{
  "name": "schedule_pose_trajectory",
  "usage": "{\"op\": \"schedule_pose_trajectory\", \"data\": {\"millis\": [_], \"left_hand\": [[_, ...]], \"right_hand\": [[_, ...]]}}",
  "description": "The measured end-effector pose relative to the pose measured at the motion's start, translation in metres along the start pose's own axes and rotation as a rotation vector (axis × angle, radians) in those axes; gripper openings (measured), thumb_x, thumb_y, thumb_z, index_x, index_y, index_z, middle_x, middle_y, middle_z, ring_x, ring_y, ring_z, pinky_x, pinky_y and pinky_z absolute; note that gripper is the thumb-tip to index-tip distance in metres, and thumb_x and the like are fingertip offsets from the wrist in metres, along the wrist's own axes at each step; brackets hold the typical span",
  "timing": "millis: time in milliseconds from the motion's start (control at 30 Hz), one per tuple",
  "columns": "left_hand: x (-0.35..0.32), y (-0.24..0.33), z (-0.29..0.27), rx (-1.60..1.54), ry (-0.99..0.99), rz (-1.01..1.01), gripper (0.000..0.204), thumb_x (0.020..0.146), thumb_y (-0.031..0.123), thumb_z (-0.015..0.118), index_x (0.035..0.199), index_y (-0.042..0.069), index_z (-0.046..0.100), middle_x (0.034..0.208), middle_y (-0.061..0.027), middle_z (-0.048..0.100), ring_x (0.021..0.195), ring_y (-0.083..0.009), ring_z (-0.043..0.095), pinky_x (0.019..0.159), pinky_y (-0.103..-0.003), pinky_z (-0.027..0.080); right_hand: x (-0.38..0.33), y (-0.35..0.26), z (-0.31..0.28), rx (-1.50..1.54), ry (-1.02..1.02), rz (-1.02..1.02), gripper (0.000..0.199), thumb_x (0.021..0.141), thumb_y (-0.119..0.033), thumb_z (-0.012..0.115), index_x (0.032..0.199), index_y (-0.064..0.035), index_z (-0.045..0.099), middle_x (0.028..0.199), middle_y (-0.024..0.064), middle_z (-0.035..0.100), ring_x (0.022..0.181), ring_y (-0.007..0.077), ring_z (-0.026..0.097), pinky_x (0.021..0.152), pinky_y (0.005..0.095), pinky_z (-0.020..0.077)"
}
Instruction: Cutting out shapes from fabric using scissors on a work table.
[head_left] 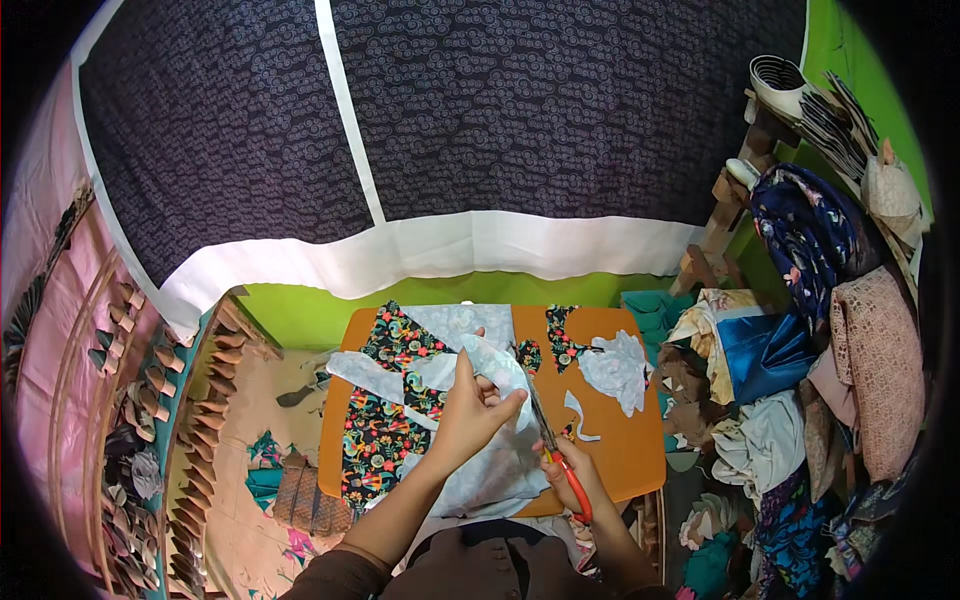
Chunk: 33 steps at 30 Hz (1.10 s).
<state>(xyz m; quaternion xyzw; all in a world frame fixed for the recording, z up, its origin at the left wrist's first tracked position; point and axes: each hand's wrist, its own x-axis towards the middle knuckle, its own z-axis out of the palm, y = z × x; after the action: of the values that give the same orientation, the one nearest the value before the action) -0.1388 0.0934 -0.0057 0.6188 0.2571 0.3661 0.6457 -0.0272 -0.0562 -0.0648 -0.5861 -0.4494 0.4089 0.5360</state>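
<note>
My left hand [470, 405] pinches a piece of pale grey-white fabric [495, 365] and lifts it above the orange table [625, 440]. In my right hand [570, 468] are scissors with orange handles [560, 455]; their blades point up toward the lifted piece. Under my hands lies black fabric with a bright floral print [385, 415], with more pale fabric [480, 470] over it. Small cut pieces [615, 365] lie on the right half of the table.
A heap of folded fabrics [790, 400] stands to the right of the table, with wooden steps [725, 215] behind it. Rows of shoe lasts [150, 400] fill racks on the left. A dark patterned curtain [450, 120] hangs over the green wall.
</note>
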Motion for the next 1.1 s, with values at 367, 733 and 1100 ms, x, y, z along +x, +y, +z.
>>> {"op": "schedule_pose_trajectory", "data": {"millis": [367,733,1100], "left_hand": [[-0.001,-0.009,-0.005,0.195,-0.032,0.018,0.086,0.071,0.007,0.065,0.134,0.008,0.007,0.062,-0.004,0.05,0.055,-0.0089,0.05,0.053,-0.021,0.041],[-0.002,-0.002,0.005,0.005,0.026,0.054,0.086,0.073,-0.008,0.058,0.134,0.01,0.0,0.085,-0.012,0.057,0.075,-0.013,0.057,0.063,-0.023,0.047],[-0.001,0.005,0.003,0.006,-0.005,-0.002,0.091,0.073,-0.008,0.057,0.134,0.013,-0.008,0.084,-0.0122,0.057,0.073,-0.0126,0.057,0.063,-0.024,0.048]], "right_hand": [[-0.001,-0.006,-0.002,0.068,-0.001,-0.006,0.036,0.081,-0.034,0.058,0.101,-0.0047,0.05,0.06,-0.0034,0.043,0.056,0.0046,0.041,0.052,0.0193,0.0343],[0.001,-0.002,0.0,-0.021,0.024,-0.066,0.038,0.08,-0.037,0.057,0.101,-0.0056,0.05,0.061,-0.0026,0.042,0.054,0.0057,0.039,0.051,0.0204,0.0338],[0.0,0.001,-0.003,-0.017,-0.019,-0.012,0.045,0.081,-0.042,0.054,0.103,-0.0027,0.048,0.062,-0.0022,0.043,0.057,0.0061,0.041,0.055,0.0201,0.0352]]}}
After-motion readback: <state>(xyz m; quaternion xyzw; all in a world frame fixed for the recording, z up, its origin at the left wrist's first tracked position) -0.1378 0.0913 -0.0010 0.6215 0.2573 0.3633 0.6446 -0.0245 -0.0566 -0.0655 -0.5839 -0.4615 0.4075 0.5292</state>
